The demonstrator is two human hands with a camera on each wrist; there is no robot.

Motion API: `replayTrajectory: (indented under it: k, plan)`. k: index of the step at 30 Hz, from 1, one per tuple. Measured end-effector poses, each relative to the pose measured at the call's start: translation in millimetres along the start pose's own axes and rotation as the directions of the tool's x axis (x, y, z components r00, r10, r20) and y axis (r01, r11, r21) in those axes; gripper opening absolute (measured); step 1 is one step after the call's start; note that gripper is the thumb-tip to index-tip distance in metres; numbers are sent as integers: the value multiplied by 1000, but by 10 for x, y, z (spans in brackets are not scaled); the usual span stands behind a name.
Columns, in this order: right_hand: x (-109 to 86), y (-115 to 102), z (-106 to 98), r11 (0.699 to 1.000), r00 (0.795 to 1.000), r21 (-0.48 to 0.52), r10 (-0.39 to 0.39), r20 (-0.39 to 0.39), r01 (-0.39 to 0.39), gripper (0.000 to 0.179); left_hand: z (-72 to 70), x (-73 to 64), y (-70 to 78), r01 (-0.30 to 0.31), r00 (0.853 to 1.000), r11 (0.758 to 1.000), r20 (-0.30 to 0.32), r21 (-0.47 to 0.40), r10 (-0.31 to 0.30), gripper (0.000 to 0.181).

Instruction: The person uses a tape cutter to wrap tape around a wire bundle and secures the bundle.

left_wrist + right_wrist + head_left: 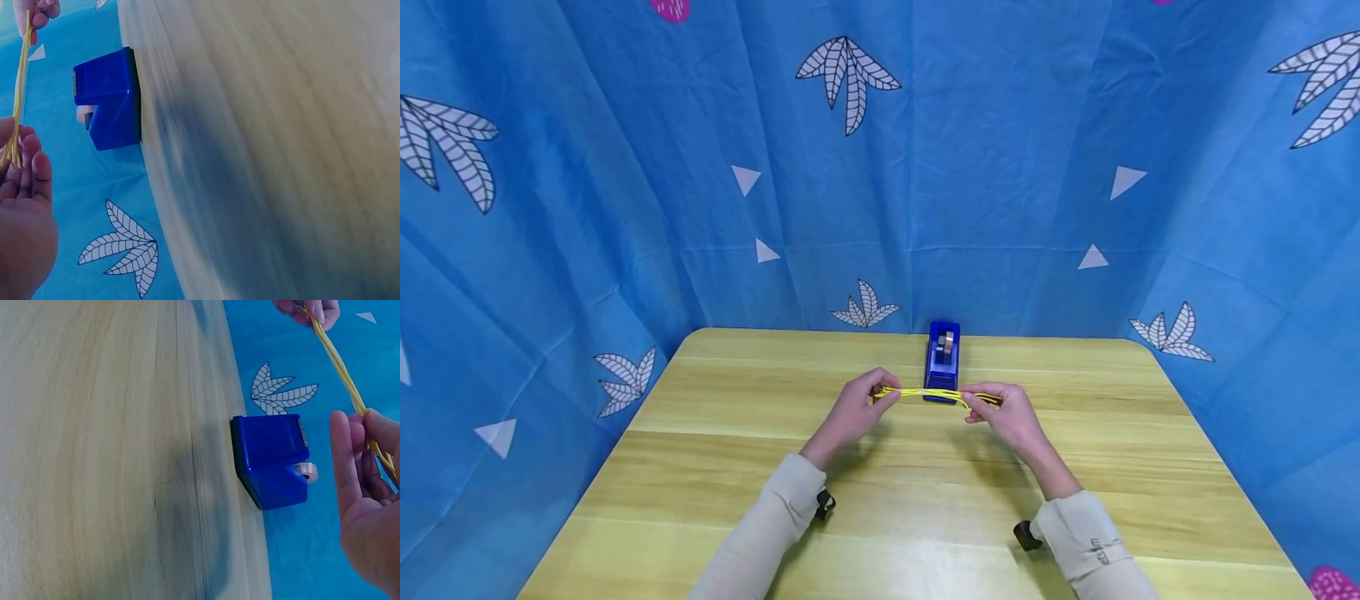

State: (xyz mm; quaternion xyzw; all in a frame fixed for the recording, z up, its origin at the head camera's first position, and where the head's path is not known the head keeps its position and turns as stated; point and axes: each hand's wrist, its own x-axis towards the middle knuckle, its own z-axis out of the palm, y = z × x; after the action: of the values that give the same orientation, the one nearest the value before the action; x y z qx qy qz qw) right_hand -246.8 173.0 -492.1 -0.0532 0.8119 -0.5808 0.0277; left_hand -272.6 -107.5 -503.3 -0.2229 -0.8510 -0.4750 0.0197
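Note:
A bundle of thin yellow cords (928, 392) is stretched level between both hands, above the table. My left hand (857, 410) pinches one end between thumb and fingers; loose ends of the strands poke out past the thumb in the left wrist view. My right hand (1013, 422) pinches the other end, where strands run on behind the thumb in the right wrist view. Just beyond the bundle stands a blue tape dispenser (942, 358) with a small roll of tape (306, 470) in it. In the head view the cords cross in front of the dispenser's near end.
The wooden table (737, 500) has its far edge just behind the dispenser. A blue patterned curtain (1000, 125) surrounds the table at the back and sides. A dark wrist device (825, 504) shows below the left sleeve, with another (1027, 536) at the right.

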Motion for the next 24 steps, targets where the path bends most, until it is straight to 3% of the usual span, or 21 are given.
replayTrajectory:
  k: [7, 17, 24]
  plan:
    - [42, 31, 21, 1000, 1000, -12, -12, 12, 13, 29, 6, 36, -34, 17, 1000, 1000, 1, 9, -17, 9]
    - [71, 161, 18, 991, 998, -136, 3, 57, 4, 25, 62, 54, -110, 100, 994, 994, 41, 44, -102, 7]
    - [106, 265, 61, 991, 997, -133, -6, 74, 16, 23, 97, 55, -175, 126, 989, 990, 65, 68, -130, 6]
